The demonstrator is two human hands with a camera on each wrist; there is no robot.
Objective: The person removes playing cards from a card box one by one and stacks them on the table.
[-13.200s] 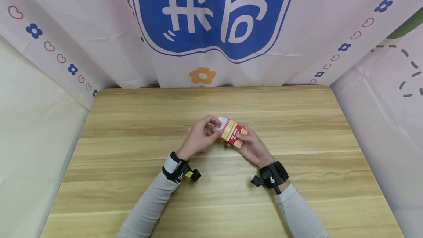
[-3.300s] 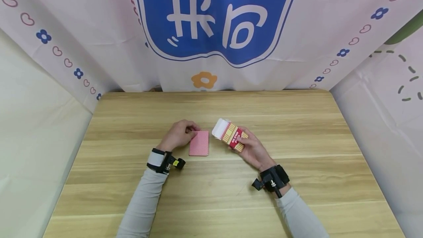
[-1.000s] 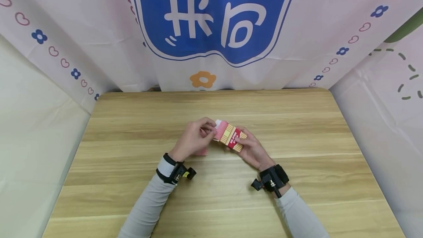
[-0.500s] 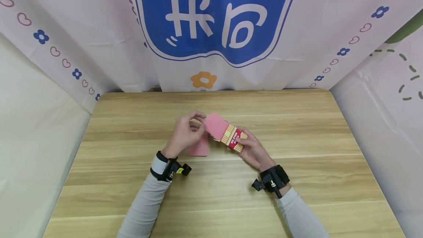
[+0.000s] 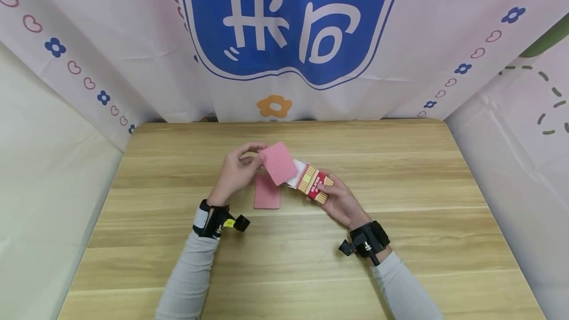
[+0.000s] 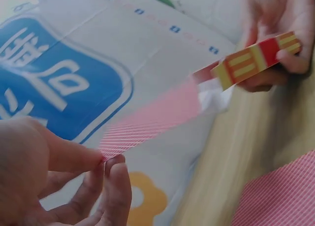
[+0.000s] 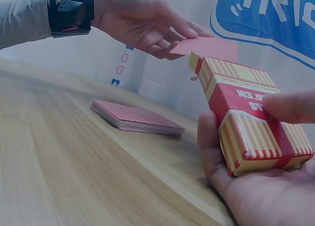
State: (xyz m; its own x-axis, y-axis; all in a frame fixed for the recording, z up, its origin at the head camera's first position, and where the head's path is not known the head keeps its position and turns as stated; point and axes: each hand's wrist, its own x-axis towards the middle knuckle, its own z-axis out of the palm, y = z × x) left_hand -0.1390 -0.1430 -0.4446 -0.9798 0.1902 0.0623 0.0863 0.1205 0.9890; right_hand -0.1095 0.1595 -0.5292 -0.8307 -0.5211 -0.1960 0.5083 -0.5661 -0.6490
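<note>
My left hand (image 5: 240, 168) pinches a red-and-white patterned playing card (image 5: 279, 163) at its corner, thumb against fingers. The card is thin and edge-on in the right wrist view, raised over the table, its far end overlapping the white flap of the card box. My right hand (image 5: 341, 200) grips the striped red and yellow card box (image 7: 248, 105), thumb across its printed face. The box is tilted, its unfolded flap (image 5: 299, 171) pointing to the left hand. Below the left hand, a squared deck of playing cards (image 7: 135, 118) lies face down on the table, partly covered by the held card in the head view.
The wooden table (image 5: 284, 270) runs back to a white cloth (image 5: 355, 98) with a blue printed sign, hearts and flowers. Pale cloth walls stand at the left and right. A camera strap is on each wrist.
My left hand has drawn the card out of the box's mouth, moving left and away. The box, in my right hand, and the deck have stayed put.
</note>
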